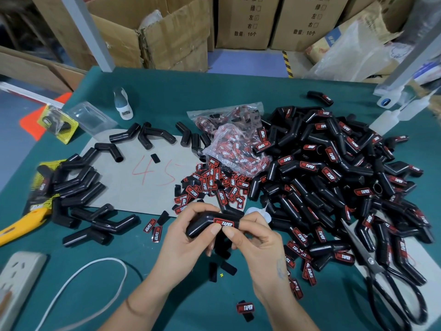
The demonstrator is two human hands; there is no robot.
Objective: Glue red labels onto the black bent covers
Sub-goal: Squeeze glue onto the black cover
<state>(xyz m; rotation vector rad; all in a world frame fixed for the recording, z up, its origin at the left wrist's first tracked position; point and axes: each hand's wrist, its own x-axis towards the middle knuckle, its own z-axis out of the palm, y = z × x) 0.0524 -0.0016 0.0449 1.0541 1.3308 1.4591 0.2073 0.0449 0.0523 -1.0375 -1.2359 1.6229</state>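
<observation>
Now both hands hold one black bent cover (210,223) above the green table (191,295). Left hand (188,237) wraps the plain leg, likely to steady it; right hand (253,237) pinches the far leg, thumbs pressing the red label (224,223) flat. Labelled pile (334,175) lies right, bare covers (78,187) left, probably sorted.

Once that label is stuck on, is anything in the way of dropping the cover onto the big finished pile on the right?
Nothing visible blocks it. Both the left hand and right hand grip the black bent cover, label already on it. The labelled pile begins just right of the hands; only loose labels lie between.
</observation>
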